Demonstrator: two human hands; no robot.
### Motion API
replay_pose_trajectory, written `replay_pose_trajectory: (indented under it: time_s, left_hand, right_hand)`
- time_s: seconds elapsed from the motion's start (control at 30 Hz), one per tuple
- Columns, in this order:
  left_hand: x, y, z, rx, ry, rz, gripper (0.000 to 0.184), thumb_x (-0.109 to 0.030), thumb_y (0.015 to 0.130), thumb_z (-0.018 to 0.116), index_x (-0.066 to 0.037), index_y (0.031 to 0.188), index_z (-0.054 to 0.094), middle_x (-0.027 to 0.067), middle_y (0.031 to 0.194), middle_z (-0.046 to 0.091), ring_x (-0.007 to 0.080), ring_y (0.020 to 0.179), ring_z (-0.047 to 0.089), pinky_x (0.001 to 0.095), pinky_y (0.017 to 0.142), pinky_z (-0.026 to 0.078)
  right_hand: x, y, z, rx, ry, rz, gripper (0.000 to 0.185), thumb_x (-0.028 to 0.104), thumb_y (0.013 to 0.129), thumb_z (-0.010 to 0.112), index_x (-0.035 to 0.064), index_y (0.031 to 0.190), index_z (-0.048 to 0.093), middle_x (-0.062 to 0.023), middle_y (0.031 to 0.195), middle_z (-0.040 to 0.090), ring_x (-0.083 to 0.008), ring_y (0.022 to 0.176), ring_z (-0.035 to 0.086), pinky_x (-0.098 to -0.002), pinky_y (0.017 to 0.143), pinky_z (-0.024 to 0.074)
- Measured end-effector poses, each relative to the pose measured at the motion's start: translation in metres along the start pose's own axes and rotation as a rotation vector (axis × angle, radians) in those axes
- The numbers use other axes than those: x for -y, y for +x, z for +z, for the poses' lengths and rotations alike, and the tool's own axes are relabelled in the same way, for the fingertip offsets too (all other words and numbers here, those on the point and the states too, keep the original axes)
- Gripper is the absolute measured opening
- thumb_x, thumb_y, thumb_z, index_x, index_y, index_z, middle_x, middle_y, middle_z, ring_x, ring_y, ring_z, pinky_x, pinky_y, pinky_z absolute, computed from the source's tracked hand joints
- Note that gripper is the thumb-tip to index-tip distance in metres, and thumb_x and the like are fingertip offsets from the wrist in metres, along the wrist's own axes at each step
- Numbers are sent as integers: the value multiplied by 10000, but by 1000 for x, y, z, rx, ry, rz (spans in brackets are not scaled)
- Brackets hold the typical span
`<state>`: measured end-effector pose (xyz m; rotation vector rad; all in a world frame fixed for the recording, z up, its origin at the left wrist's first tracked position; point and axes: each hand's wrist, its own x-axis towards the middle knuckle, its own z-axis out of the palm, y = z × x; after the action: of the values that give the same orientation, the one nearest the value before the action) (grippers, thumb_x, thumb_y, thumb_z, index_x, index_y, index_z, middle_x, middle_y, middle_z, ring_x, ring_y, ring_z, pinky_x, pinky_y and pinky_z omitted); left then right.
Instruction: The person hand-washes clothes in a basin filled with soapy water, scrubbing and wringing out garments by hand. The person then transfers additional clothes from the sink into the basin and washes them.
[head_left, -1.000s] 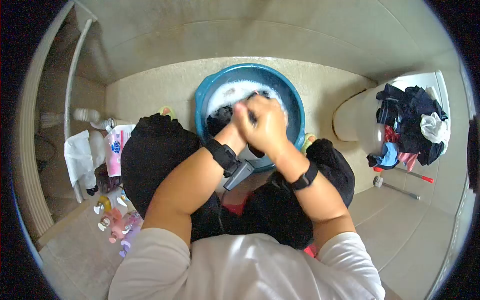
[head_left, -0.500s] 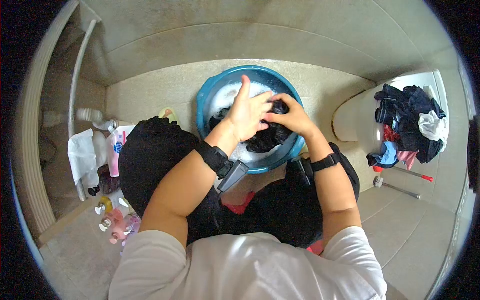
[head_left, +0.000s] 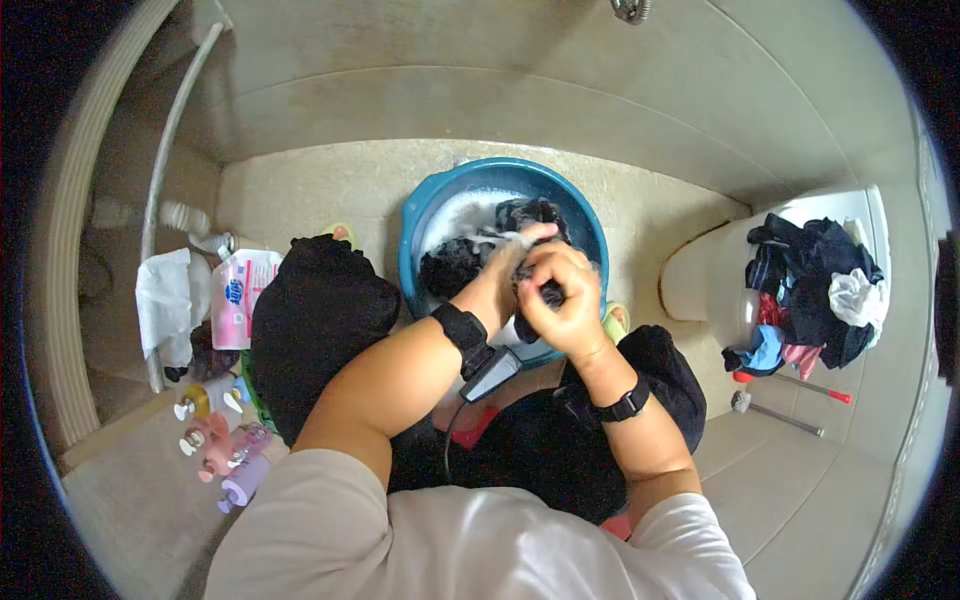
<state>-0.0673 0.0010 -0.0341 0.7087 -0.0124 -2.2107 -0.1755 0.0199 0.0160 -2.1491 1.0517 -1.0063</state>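
A blue basin on the floor holds white suds and wet black cloth. Over its middle, my right hand is closed round a bunched part of the black cloth. My left hand presses against the same cloth from the left, its fingers partly hidden behind the right hand and the cloth. Both hands touch or nearly touch each other. More black cloth lies beyond them in the foam.
A toilet on the right bears a pile of dark clothes. At the left are a pink and white detergent pouch, pump bottles and a metal rail. My black-clad knees flank the basin.
Half a second ago my left hand was spread open over the basin; now both hands are together at the cloth. The view has shifted, so the basin appears lower.
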Motion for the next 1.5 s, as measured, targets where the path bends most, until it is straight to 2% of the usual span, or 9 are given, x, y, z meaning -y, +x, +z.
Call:
replay_pose_trajectory:
  time_s: [0.33,0.43,0.53,0.77,0.83,0.97,1.17,1.3,1.5]
  left_hand:
    - [20,32,-14,-301,251,180,178,-167,737,620,-24,843,617,76,801,643,209,724,620,384,675,501]
    - [11,16,-2,-576,1287,416,372,-233,637,682,31,883,586,212,849,645,329,855,637,394,753,496]
    - [6,-5,16,-413,1631,312,488,-313,648,693,36,965,566,244,979,616,353,949,606,405,842,481]
    - [41,-11,6,95,2109,387,507,-239,695,711,64,1050,514,242,1066,556,348,1004,560,372,859,467]
    - [43,-9,1,120,2050,428,535,-242,717,709,33,1122,494,212,1131,539,322,1088,517,365,919,429]
    - [18,1,-35,-45,24,-188,920,-765,748,416,-48,1322,393,135,1281,488,248,1210,437,457,1072,198]
    - [-32,2,-17,168,-134,61,924,-804,727,324,-53,1235,502,160,1223,544,320,1111,532,467,980,392]
    - [-39,15,-18,117,-160,117,658,-612,801,497,-46,1127,570,147,1112,604,307,1004,586,461,928,436]
    - [-36,30,-23,25,-203,101,214,-184,838,529,-11,922,623,142,970,653,280,894,632,432,834,504]
  right_hand:
    - [-103,-26,2,-286,371,699,198,146,835,495,15,738,606,-34,702,581,-134,691,519,-275,680,414]
    - [-142,-49,5,-6,481,852,320,345,867,491,54,876,624,-62,825,628,-159,741,543,-318,697,412]
    - [-103,-34,-16,259,991,1340,509,523,867,304,161,1128,549,-69,959,652,-207,817,589,-415,712,433]
    - [-79,-10,-46,23,1493,1229,545,436,831,533,8,1168,544,-146,1160,591,-279,1039,573,-419,948,414]
    - [-77,-10,-42,140,869,1078,515,341,781,678,-5,1144,559,-120,1089,623,-232,943,607,-364,878,467]
    - [-51,8,-52,0,559,805,330,65,703,691,8,1016,604,-47,915,640,-142,824,594,-297,776,491]
    - [9,2,-44,374,0,283,594,166,639,700,-18,1155,471,-232,1039,601,-343,985,587,-369,874,447]
    - [-15,-10,-26,513,260,440,603,24,657,664,3,1224,463,-111,1088,605,-188,1015,554,-310,917,418]
    - [-67,-12,-29,-120,269,498,805,-131,626,461,59,1392,298,-183,1404,340,-241,1309,317,-331,1073,240]
